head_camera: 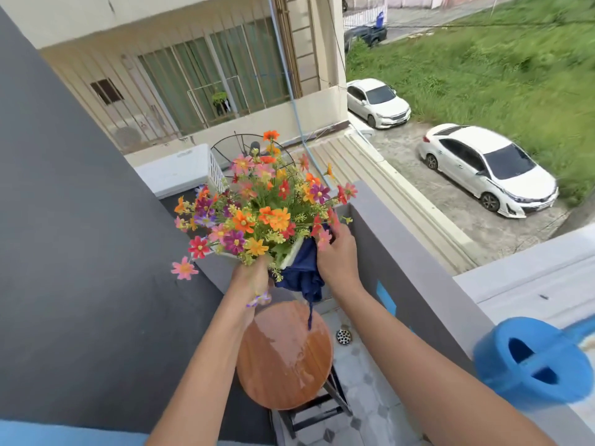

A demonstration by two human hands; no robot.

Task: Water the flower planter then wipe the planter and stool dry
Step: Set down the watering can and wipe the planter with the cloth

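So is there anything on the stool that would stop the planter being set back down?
Nothing solid. The stool top holds only water; the dark blue cloth under the planter, pressed by the right hand, dangles a strand over it.

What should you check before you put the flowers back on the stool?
1. Planter held firmly: the left hand grips the planter under the flowers, lifted clear of the stool. Ok.
2. Cloth on the planter: the right hand presses the dark blue cloth to its side. Ok.
3. Stool seat dry: puddles shine on the wood. Not ok.
4. Planter underside dry: hidden. Cannot tell.
5. Cloth tail clear of the seat: a strip dangles over it. Not ok.
6. Watering can out of the way: it sits on the ledge at right. Ok.
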